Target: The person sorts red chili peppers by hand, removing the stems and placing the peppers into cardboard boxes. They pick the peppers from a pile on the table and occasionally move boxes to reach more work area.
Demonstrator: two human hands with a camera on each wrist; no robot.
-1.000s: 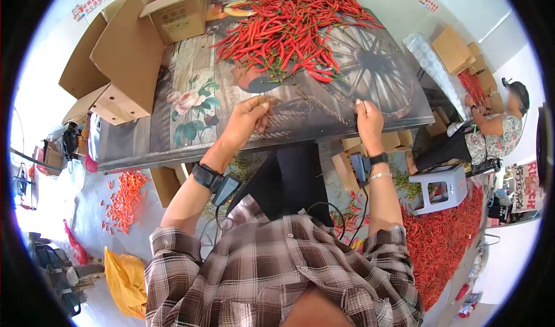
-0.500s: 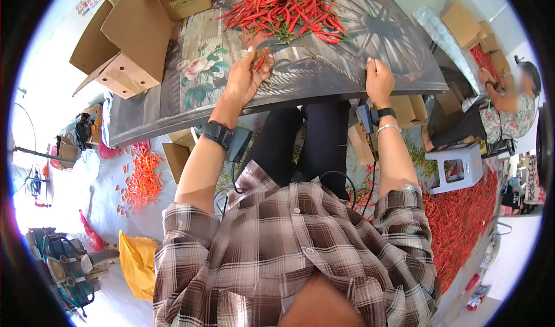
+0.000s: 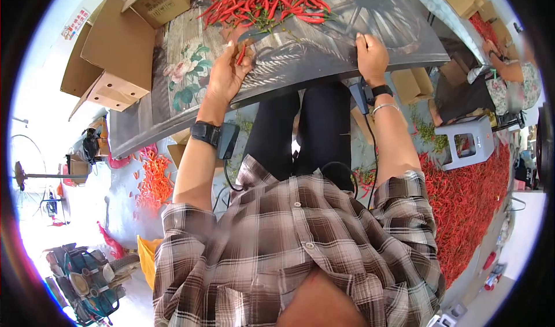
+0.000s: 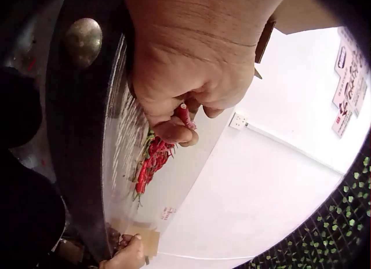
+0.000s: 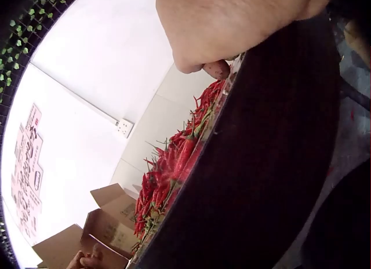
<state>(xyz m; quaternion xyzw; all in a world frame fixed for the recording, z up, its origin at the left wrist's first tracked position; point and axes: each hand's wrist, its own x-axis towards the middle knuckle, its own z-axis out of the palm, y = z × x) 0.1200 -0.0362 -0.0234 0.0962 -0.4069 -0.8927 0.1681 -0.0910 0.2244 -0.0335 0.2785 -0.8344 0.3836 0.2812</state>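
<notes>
The left hand (image 3: 227, 75) is over the table's near edge, fingers curled around a red chili (image 3: 241, 55). In the left wrist view the cut end of that chili (image 4: 184, 113) pokes out between thumb and fingers of the left hand (image 4: 191, 66). The right hand (image 3: 372, 56), at the table edge further right, has its fingers curled in; in the right wrist view the right hand (image 5: 232, 31) hides what its fingertips may pinch. Beyond both hands lies a pile of red chilies (image 3: 263, 2) with green stems.
Cardboard boxes (image 3: 118, 49) stand on the table's left side. A grey stool (image 3: 467, 144) and a large spread of chilies (image 3: 468, 217) are on the floor at right, orange-red pieces (image 3: 155, 179) at left. Another person (image 3: 514, 75) sits at far right.
The left hand has turned so that its chili shows, and has moved slightly away from the body. The right hand has risen toward the pile. The head view has shifted.
</notes>
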